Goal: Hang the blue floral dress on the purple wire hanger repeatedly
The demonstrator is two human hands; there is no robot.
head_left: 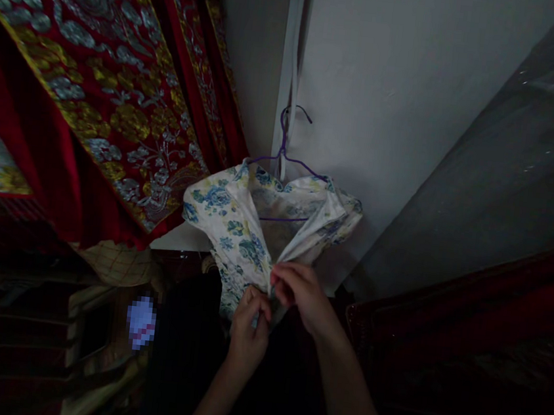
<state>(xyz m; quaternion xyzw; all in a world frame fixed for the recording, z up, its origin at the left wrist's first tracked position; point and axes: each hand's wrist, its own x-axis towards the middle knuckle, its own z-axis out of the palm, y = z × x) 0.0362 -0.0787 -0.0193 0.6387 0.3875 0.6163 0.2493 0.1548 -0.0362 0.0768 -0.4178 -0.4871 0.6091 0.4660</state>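
Observation:
A white shirt [239,230] with blue and yellow flowers hangs on a purple wire hanger [283,151], its collar spread and its front open in a V. At the bottom of the V, my right hand [300,292] pinches the front edge of the shirt. Just below and to the left, my left hand [250,320] is closed on the shirt's front as well. My fingers hide the exact spot they grip. The lower part of the shirt is lost in shadow behind my hands.
The hanger's hook is at a white pipe [295,57] along the wall [370,78]. Red cloth [133,113] with gold and silver embroidery hangs at the left. Clear plastic sheeting [502,139] covers the right side. A wooden chair [79,345] stands at the lower left.

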